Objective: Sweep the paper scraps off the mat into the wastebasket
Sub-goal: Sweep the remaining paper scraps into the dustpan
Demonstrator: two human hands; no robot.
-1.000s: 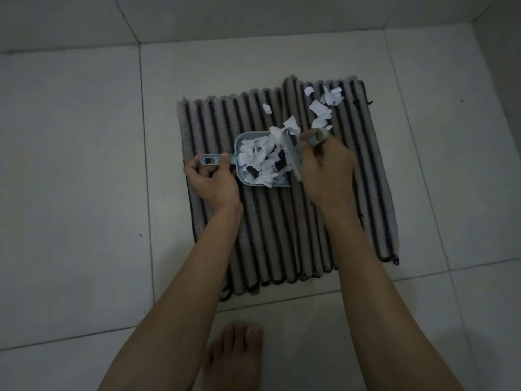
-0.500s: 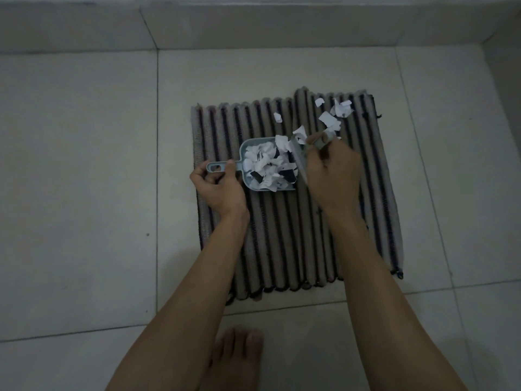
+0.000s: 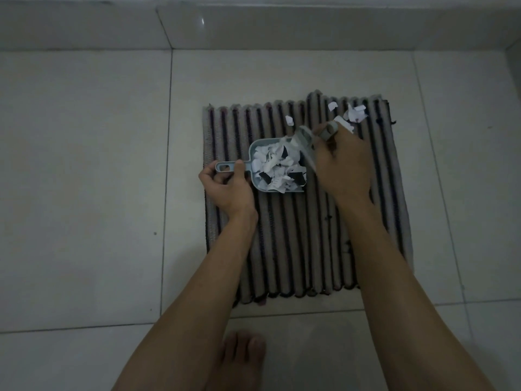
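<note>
So I'm watching the head cam feed and the tiled floor (image 3: pixel 84 165) is filling most of the view, with the striped ribbed mat (image 3: pixel 284 235) lying on it right of centre. No wastebasket is showing anywhere in frame, so I can't say where the dump is going to happen.

The left hand (image 3: pixel 225 190) is gripping the handle of the small blue dustpan (image 3: pixel 258 165), thumb on top, and the pan is sitting on the mat's far half with its open mouth facing right. It's already piled with paper scraps (image 3: pixel 277 167), white ones plus a few dark ones. The right hand (image 3: pixel 342 162) is curled round the hand brush (image 3: pixel 306 145) just beside the pan's mouth, the brush looking blurred.

A few loose scraps (image 3: pixel 355 114) are lying near the far right corner of the mat, and one tiny bit (image 3: pixel 289 120) is sitting alone just beyond the pan.

My take on doing this bit well: I'm thinking the pan lip needs pressing flat into those ribs, otherwise the scraps will be sliding under it. Short light strokes running along the grooves look better than across, since paper this light is going to flick away. And the pan is looking full, so I'd be keeping it level.
</note>
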